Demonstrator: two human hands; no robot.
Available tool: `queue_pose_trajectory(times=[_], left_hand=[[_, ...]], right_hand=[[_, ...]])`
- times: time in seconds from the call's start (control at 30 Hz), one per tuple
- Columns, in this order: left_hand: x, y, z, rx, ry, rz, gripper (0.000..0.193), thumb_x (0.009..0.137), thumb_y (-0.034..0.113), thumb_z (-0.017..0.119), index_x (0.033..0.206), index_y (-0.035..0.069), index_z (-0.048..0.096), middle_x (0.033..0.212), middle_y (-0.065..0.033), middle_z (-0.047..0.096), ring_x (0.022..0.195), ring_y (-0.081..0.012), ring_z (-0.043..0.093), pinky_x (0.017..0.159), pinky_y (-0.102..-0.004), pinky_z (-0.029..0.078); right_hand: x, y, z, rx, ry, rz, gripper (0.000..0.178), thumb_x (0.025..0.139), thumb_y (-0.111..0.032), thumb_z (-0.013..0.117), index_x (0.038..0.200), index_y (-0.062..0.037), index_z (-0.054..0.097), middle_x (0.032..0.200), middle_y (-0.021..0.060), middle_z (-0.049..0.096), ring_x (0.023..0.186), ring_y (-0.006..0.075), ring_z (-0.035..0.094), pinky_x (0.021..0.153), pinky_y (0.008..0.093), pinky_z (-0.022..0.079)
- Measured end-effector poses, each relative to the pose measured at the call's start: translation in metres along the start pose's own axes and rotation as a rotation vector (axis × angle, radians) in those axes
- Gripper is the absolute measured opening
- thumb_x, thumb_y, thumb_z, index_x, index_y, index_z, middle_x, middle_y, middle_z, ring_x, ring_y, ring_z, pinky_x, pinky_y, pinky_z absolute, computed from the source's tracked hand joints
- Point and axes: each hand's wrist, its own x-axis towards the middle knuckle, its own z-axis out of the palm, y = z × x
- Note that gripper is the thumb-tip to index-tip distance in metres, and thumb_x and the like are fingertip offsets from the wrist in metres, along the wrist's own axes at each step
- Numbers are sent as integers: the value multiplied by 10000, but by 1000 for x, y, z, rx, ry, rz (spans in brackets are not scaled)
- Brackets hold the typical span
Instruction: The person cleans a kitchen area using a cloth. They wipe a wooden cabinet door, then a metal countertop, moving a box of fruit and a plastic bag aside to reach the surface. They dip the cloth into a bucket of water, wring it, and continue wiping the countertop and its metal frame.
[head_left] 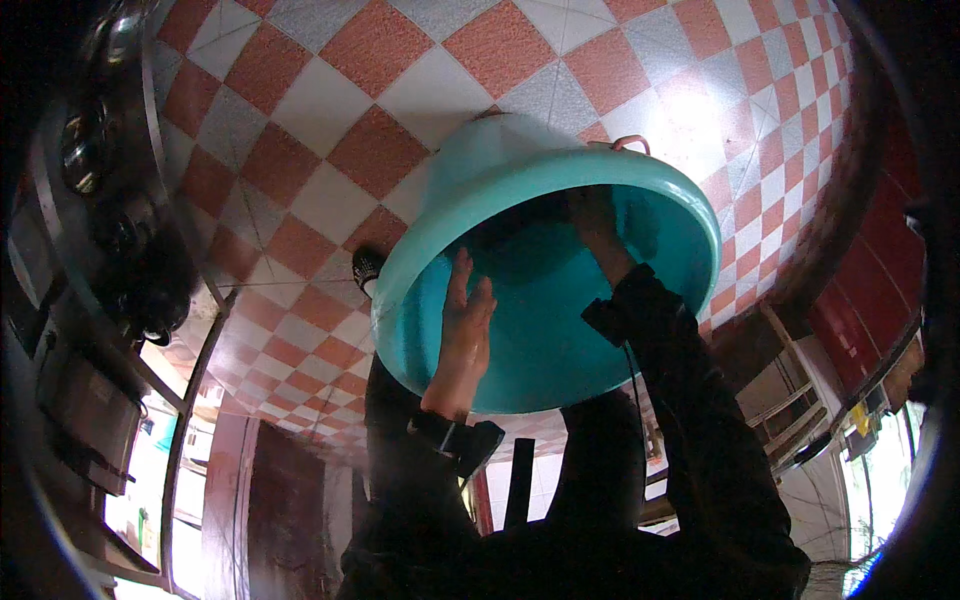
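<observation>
Two hands (pixel 466 325) (pixel 597 222) at a smooth, round tub (pixel 560 345).

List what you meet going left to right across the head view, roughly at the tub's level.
Dark metal frame → dark speckled shoe → tub's left rim → left hand → right hand → tub's right rim → dark red panel.

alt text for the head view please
A person's right hand reaches into a tilted teal tub, while the left hand, held open, is at the left side of its opening. A checkered tile floor lies beyond.
</observation>
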Motion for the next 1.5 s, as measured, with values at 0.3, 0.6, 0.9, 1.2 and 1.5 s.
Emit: queue_pose_trajectory(times=[0.3, 0.6, 0.9, 1.2, 1.5], left_hand=[[-2, 15, -4, -171, 25, -173, 721, 927, 515, 587, 1509, 194, 307, 1498, -103, 372, 1310, -313, 417, 995, -574, 401], [-21, 24, 32, -76, 7, 30, 558, 949, 461, 592, 1377, 133, 449, 1191, -42, 600, 981, -179, 613, 774, -308, 538], [0, 4, 15, -8, 73, 43, 580, 957, 382, 609, 1455, 202, 375, 1375, -80, 485, 1188, -243, 512, 831, -343, 473], [-4, 10, 2, 89, 19, -93, 694, 975, 452, 538, 1546, 284, 180, 1604, -85, 177, 1441, -326, 212, 972, -584, 359], [-26, 35, 7, -352, -307, -326, 591, 921, 600, 545, 1254, 112, 560, 1118, -65, 664, 903, -209, 671, 711, -323, 549]], right_hand=[[-36, -148, -65, 485, -731, -160, 493, 857, -246, 670, 1323, -124, 565, 1404, 171, 490, 1267, 345, 495, 1068, 465, 390], [-44, -228, -154, 652, -167, -557, 217, 786, -223, 734, 975, -141, 663, 1074, 131, 601, 1021, 365, 608, 723, 418, 543], [-8, -84, -44, 183, -294, 139, 337, 889, -252, 621, 1215, -166, 620, 1178, 148, 637, 961, 365, 633, 801, 458, 524], [-1, -77, -12, 204, -257, 135, 426, 865, -246, 653, 1273, -148, 577, 1259, 182, 589, 1080, 376, 594, 916, 464, 485], [-66, -242, -218, 629, -704, -225, 321, 803, -230, 747, 1036, -69, 598, 1032, 144, 612, 978, 361, 601, 843, 473, 488]])
